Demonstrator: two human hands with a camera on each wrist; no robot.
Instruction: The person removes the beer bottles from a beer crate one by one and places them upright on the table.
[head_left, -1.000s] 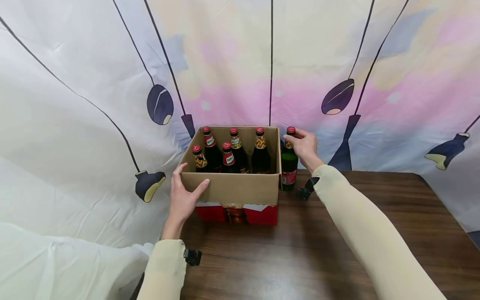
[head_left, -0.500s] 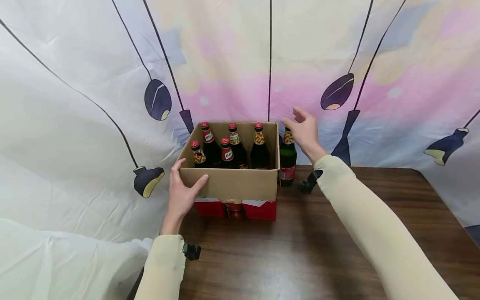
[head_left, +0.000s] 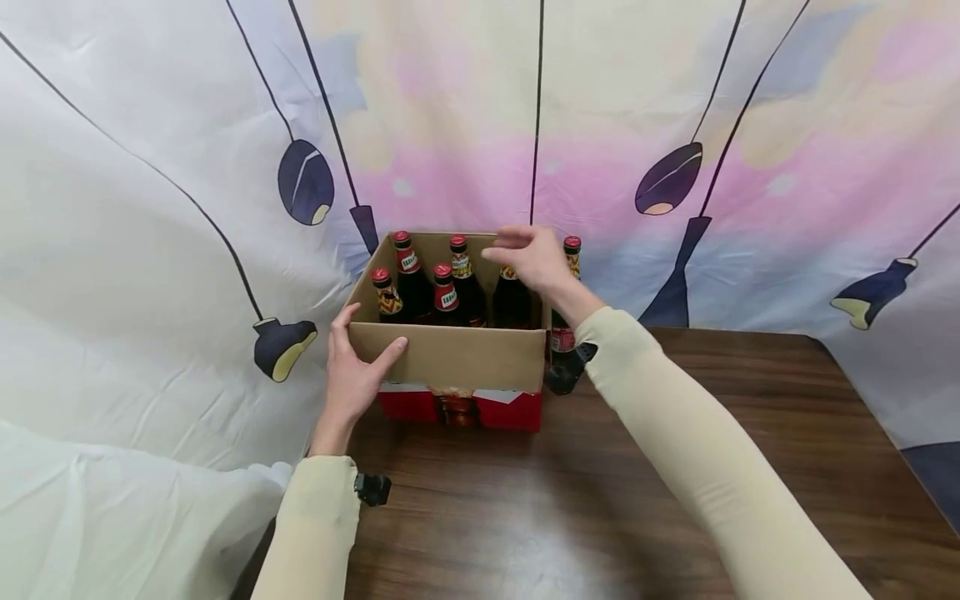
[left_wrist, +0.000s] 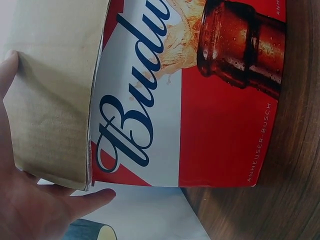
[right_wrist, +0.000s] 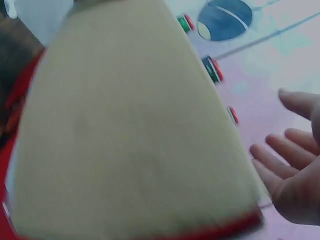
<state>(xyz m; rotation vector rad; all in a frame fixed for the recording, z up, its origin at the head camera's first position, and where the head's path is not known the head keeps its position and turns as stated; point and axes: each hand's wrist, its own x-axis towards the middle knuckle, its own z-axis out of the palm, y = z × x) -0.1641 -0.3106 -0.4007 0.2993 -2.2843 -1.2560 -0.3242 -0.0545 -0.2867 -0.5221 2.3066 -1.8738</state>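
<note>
A cardboard box with raised brown flaps and a red printed lower part stands on the table, holding several dark bottles with red caps. My left hand grips its near left corner, thumb on the front flap, fingers round the side. Above the box's right part hovers my right hand, fingers spread and holding nothing, over a bottle whose cap it hides. Just outside the box's right side stands a green bottle, partly covered by the right wrist. In the right wrist view the fingers are beside the flap.
The dark wooden table extends right and towards the front. A patterned cloth hangs right behind the box. White fabric lies at the lower left.
My right hand has let go of the green bottle's neck, lifted and moved left over the box. The left hand keeps its hold. The head view has shifted slightly.
</note>
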